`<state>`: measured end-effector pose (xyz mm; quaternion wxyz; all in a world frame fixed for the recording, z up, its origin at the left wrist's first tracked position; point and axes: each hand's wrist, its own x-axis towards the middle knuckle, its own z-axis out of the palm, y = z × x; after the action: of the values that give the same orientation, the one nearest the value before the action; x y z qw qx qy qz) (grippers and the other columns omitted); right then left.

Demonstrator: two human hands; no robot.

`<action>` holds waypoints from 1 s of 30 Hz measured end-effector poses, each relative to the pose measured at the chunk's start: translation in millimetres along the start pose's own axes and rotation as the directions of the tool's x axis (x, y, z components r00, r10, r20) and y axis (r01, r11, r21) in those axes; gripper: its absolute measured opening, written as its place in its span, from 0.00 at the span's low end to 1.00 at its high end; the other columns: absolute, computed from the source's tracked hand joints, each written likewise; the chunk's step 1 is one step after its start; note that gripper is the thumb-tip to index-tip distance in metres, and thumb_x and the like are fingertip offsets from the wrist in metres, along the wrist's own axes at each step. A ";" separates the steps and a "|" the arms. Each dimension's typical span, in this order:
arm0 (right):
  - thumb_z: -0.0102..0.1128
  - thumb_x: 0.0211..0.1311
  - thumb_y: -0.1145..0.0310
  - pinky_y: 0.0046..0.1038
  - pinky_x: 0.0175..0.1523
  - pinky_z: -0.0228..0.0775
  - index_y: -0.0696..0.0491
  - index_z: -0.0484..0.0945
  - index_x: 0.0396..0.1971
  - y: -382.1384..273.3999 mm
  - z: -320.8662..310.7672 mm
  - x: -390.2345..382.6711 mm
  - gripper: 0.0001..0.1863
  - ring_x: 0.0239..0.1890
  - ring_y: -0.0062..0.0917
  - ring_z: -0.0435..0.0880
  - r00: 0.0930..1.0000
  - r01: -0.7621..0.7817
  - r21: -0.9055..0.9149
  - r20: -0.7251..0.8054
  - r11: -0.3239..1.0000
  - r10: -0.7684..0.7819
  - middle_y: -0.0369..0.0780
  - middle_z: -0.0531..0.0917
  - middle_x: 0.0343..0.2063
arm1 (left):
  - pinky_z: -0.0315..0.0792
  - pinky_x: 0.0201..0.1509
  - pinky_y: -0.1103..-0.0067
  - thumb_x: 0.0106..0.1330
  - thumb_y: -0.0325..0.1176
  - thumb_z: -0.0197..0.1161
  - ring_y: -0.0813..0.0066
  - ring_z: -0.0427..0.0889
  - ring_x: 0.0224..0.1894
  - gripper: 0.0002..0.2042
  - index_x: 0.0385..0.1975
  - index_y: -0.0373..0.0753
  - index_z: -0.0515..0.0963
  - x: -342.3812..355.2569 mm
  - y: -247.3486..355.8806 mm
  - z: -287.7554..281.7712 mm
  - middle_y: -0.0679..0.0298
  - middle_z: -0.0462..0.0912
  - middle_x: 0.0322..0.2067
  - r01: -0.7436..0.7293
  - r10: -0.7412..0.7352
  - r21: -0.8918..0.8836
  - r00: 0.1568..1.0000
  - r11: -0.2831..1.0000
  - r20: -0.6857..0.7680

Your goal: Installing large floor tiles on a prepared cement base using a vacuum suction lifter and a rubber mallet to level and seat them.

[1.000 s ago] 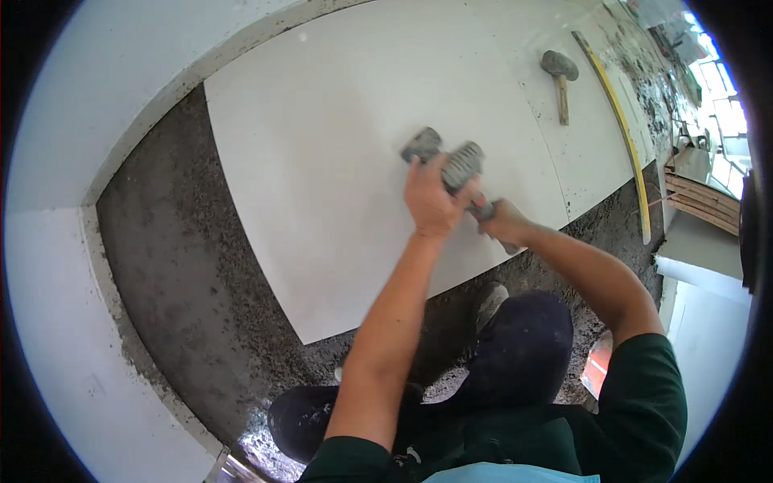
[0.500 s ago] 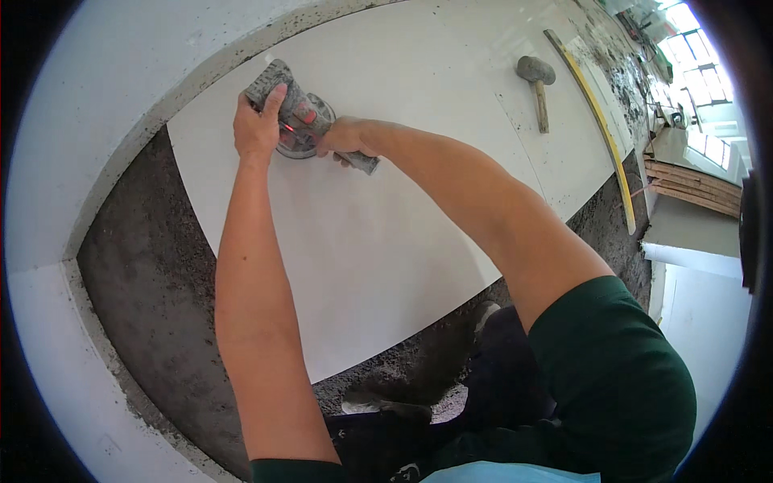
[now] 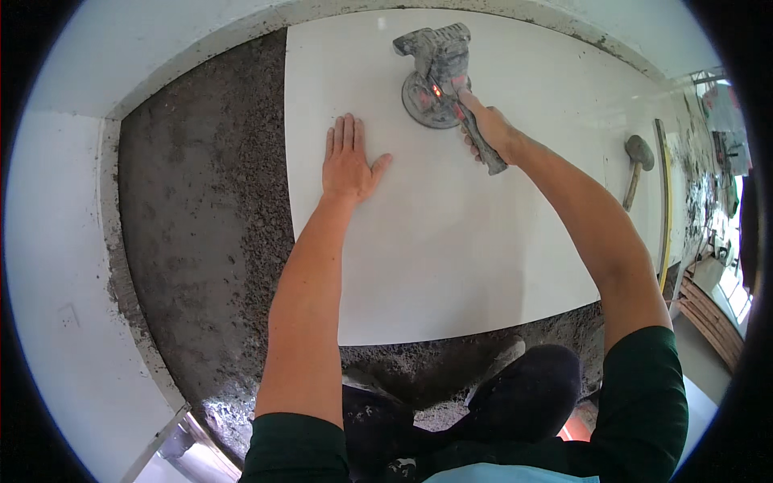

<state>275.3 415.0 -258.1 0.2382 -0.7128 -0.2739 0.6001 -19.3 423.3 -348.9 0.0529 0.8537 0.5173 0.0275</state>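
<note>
A large white tile (image 3: 435,241) lies on the dark mortar bed. On its far part stands a grey, dust-covered tile vibrator (image 3: 447,56) with a round suction pad, small red lights glowing on its body. My right hand (image 3: 489,131) is wrapped round its near handle, which slants toward me. To the left, my left hand (image 3: 348,165) lies flat on the tile near its left edge, fingers stretched out and thumb spread, holding nothing. The pad's underside is hidden.
Dark crumbly mortar (image 3: 201,177) borders the tile on the left and near sides. White walls (image 3: 64,209) rise at left and back. At right are a rubber mallet (image 3: 638,153), a long yellow level (image 3: 666,201) and stacked boards (image 3: 710,322). My knees are close to the tile's near edge.
My left hand has let go of the tile vibrator and now rests flat on the tile. My right hand still grips the handle. The view has turned, shifting the mallet and level rightward.
</note>
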 end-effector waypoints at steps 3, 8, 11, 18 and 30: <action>0.47 0.61 0.23 0.32 0.24 0.70 0.52 0.73 0.25 0.7 -1.3 0.6 0.40 0.18 0.24 0.74 0.999 -0.020 -0.076 -0.033 0.997 0.017 0.36 0.74 0.19 | 0.36 0.83 0.62 0.73 0.63 0.46 0.52 0.41 0.81 0.45 0.76 0.28 0.48 -1.8 2.2 0.1 0.47 0.47 0.78 0.003 -0.003 -0.012 1.000 1.000 0.017; 0.46 0.61 0.21 0.35 0.22 0.69 0.54 0.73 0.23 -1.1 -0.9 -3.8 0.42 0.18 0.27 0.74 0.999 -0.024 -0.018 -0.023 1.000 0.023 0.38 0.74 0.19 | 0.37 0.83 0.60 0.73 0.63 0.48 0.49 0.42 0.80 0.45 0.75 0.27 0.50 -1.6 2.1 2.8 0.45 0.47 0.77 -0.012 0.010 -0.069 1.000 0.998 -0.028; 0.46 0.61 0.22 0.35 0.23 0.69 0.54 0.73 0.24 -2.4 -3.5 -3.4 0.42 0.18 0.27 0.74 0.999 -0.028 -0.022 -0.030 0.999 0.028 0.38 0.74 0.19 | 0.37 0.83 0.60 0.73 0.63 0.47 0.49 0.42 0.80 0.46 0.75 0.27 0.50 1.2 3.3 3.6 0.44 0.47 0.77 -0.012 0.010 -0.062 1.000 0.998 -0.029; 0.45 0.62 0.23 0.36 0.24 0.68 0.53 0.73 0.24 -5.4 0.0 -3.8 0.41 0.18 0.26 0.74 0.998 -0.040 -0.052 -0.052 0.998 0.037 0.37 0.74 0.19 | 0.37 0.83 0.60 0.73 0.63 0.48 0.49 0.42 0.80 0.46 0.75 0.27 0.49 -0.5 1.7 2.0 0.44 0.47 0.77 -0.019 0.016 -0.075 0.999 0.997 -0.033; 0.44 0.62 0.24 0.35 0.22 0.67 0.52 0.71 0.24 -5.4 0.8 -4.1 0.39 0.17 0.26 0.72 0.997 -0.032 -0.092 -0.078 0.995 0.025 0.36 0.72 0.18 | 0.35 0.83 0.62 0.72 0.64 0.47 0.52 0.41 0.81 0.46 0.76 0.29 0.49 0.6 3.1 4.3 0.47 0.48 0.78 -0.004 0.003 -0.030 1.000 1.000 -0.024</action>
<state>273.4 416.2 -251.7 0.2064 -0.7494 -0.2821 0.5623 -15.8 422.2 -352.8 0.0593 0.8535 0.5158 0.0457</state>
